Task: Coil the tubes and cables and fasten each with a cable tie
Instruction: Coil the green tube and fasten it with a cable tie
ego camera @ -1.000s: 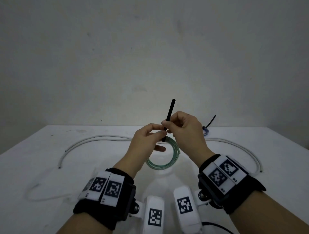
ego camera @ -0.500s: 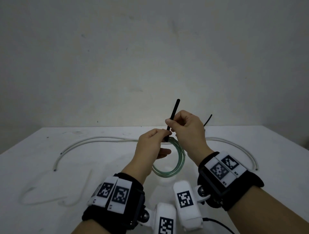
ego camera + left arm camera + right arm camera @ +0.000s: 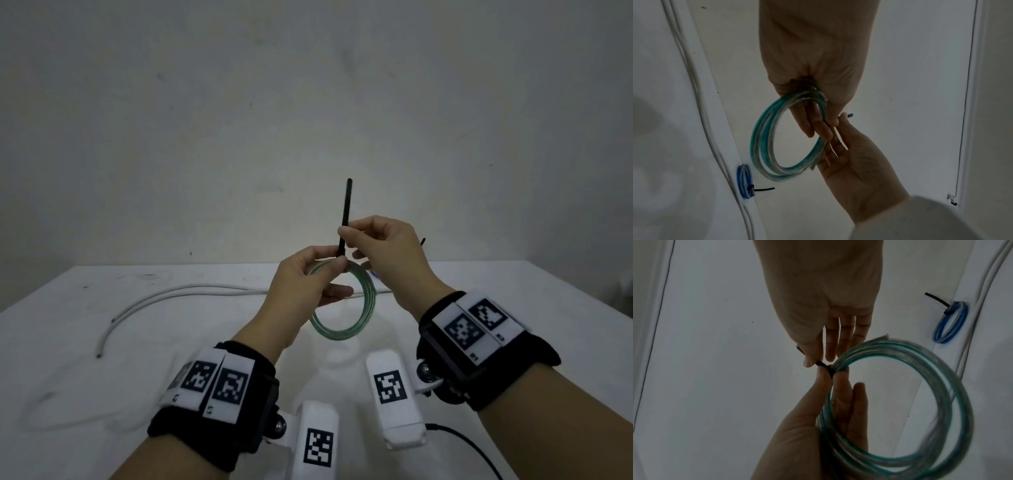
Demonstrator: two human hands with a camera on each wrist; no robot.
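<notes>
Both hands have risen slightly; left hand (image 3: 301, 284) pinches the green tube coil (image 3: 346, 308), right hand (image 3: 383, 250) pinches the black cable tie (image 3: 346, 212) at frame centre.

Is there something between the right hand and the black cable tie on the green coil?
Nothing visible. The right hand already pinches the black cable tie directly, just above the green coil, which the left hand holds.

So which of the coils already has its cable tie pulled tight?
The small blue coil lying on the table; its black tie is cinched. The larger green coil is held up in both hands, its tie not yet snug.
</notes>
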